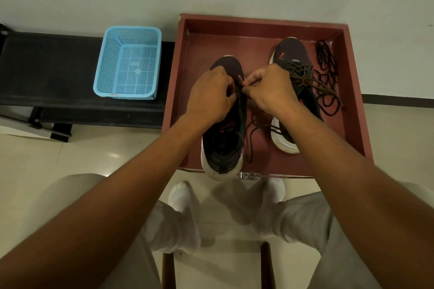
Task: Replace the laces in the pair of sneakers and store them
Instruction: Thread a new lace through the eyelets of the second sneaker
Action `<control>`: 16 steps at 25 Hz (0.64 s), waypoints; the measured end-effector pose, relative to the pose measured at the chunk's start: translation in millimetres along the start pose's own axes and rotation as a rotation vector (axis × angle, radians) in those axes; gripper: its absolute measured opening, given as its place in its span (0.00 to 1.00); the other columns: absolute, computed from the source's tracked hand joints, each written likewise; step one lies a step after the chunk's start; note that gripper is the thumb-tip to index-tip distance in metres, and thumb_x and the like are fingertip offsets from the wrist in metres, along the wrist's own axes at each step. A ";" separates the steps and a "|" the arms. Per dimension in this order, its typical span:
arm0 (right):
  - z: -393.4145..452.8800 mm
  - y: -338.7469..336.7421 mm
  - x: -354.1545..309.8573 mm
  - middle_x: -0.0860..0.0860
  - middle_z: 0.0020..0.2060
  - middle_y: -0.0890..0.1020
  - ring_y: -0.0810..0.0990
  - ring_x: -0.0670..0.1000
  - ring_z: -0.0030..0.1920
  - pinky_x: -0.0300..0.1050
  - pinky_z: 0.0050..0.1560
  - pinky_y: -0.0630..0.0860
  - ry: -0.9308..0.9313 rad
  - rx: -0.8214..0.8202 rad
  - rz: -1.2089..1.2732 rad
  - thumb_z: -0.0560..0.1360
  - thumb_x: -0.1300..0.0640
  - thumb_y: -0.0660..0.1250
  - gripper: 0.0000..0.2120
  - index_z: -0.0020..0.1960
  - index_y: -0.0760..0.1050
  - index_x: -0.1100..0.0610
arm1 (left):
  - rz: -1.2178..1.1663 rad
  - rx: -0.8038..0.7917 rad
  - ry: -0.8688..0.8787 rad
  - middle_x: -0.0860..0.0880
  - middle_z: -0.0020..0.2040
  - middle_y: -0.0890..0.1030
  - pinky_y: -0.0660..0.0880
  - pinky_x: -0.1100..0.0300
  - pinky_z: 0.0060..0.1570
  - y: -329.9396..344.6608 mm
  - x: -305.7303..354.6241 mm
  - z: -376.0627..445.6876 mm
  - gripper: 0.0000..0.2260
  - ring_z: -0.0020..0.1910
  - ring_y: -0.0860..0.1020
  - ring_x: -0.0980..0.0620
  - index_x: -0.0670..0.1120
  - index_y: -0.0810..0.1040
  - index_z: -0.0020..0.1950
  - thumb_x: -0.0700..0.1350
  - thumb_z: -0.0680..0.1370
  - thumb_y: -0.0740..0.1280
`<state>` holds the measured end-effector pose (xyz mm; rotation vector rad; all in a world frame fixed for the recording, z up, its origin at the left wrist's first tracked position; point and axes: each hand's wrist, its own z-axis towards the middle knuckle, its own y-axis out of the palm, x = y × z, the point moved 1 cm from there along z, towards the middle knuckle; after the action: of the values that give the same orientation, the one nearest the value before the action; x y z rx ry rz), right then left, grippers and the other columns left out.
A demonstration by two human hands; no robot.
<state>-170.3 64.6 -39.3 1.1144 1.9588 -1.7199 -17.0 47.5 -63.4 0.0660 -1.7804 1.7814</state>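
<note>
Left hand (211, 94) and right hand (270, 88), fingers curled, apparently pinch a dark brown lace (250, 138) at the near black mesh sneaker (223, 145). The maroon wooden tray (352, 110) holds both sneakers and loose black laces (326, 70). Blue perforated plastic basket (129, 63) sits apart.

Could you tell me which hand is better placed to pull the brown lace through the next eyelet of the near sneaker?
Probably the right hand: its fingertips pinch the brown lace at the eyelets, while the left hand grips the near sneaker, steadying it.

Left sneaker's (223, 138) eyelets behind both hands.
</note>
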 end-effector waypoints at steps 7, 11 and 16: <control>-1.3 -4.7 -3.8 0.51 0.46 0.87 0.84 0.49 0.46 0.39 0.44 0.78 -0.037 -0.057 -0.070 0.75 0.60 0.74 0.06 0.51 0.87 0.53 | 0.061 -0.125 0.180 0.44 0.53 0.74 0.70 0.53 0.43 -9.6 -2.5 9.6 0.07 0.46 0.74 0.46 0.42 0.79 0.48 0.46 0.79 0.69; 0.2 -6.4 -6.9 0.51 0.47 0.87 0.84 0.50 0.47 0.45 0.50 0.82 -0.043 -0.114 -0.105 0.77 0.61 0.68 0.10 0.52 0.87 0.53 | -0.037 -0.209 0.147 0.46 0.53 0.73 0.72 0.53 0.46 -18.8 -9.9 14.4 0.06 0.47 0.74 0.47 0.42 0.79 0.48 0.45 0.79 0.69; 0.2 -2.9 -8.6 0.53 0.52 0.87 0.84 0.51 0.51 0.42 0.51 0.78 -0.038 -0.123 -0.127 0.78 0.64 0.64 0.14 0.55 0.87 0.54 | -0.161 -0.208 0.033 0.47 0.48 0.77 0.73 0.60 0.42 -46.0 -19.5 17.2 0.07 0.43 0.76 0.50 0.44 0.79 0.41 0.43 0.79 0.70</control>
<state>-166.8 61.5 -31.4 0.9270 2.1214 -1.6434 12.8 20.0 -29.5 0.0918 -1.8710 1.4700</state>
